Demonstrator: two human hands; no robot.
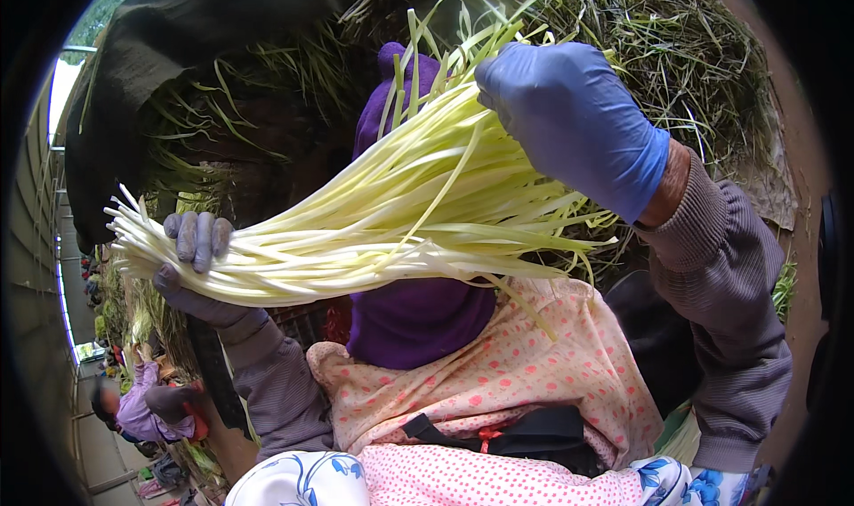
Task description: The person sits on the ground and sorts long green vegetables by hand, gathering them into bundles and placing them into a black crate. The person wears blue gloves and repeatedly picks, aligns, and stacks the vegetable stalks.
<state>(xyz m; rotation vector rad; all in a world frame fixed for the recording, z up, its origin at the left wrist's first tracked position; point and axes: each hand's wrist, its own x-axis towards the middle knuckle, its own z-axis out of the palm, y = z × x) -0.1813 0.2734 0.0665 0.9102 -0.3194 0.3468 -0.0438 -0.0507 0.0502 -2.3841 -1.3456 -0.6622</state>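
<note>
A thick bundle of pale yellow-white leafy stalks, likely blanched chives [373, 219], stretches across the view in front of me. My left hand [200, 259], in a soiled purplish glove, is closed around the white stem ends at the left. At the upper right, my right hand [560, 112], in a blue glove, has its fingers curled at the leafy ends; the back of the hand hides the fingertips and part of the leaves. Loose leaf tips hang below and to the right of it. Behind the bundle is a purple cloth [420, 326] over my lap.
Heaps of green and dry leaves [674, 59] lie at the top right. A dark cloth [127, 92] covers something at the upper left. Farther off at the lower left, a person in a purple top [143, 406] sits among plant piles. A patterned cloth [494, 386] covers my body.
</note>
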